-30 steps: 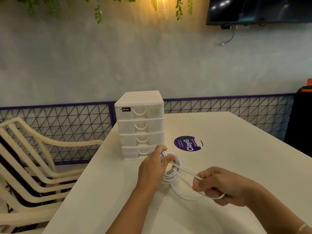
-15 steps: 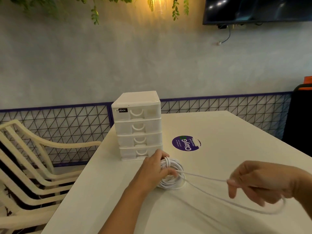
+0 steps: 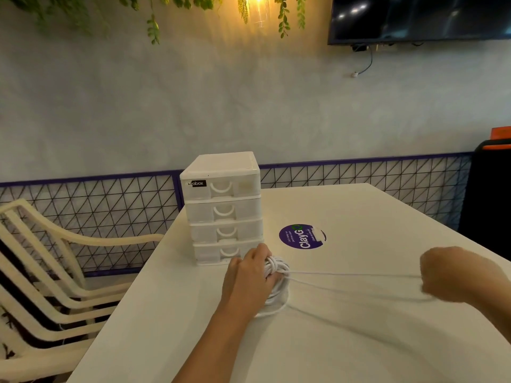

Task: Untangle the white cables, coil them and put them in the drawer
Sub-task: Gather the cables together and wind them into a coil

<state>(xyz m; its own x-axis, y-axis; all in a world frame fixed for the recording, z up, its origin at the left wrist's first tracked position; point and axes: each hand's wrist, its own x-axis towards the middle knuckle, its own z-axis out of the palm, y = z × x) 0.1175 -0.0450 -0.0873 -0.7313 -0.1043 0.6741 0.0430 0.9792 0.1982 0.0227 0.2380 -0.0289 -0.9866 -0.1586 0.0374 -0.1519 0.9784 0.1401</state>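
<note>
Gripping cable coil [image 3: 276,286] w/ left hand [image 3: 249,283], drawer unit [image 3: 222,205] all shut, contents hidden

The table [image 3: 359,211] has a smooth, matt white top, with a glossy purple sticker [image 3: 302,236] stuck flat on it. At its far left stands a drawer unit [image 3: 221,205] of white plastic, its fronts cloudy and half see-through, with a small black label. The cables [image 3: 276,286] look like smooth white rubbery plastic. The stacked chairs [image 3: 41,272] to the left are cream moulded plastic with a slight sheen. The far wall [image 3: 193,100] is matt, mottled grey plaster; along its foot runs thin black wire mesh [image 3: 83,205].
</note>
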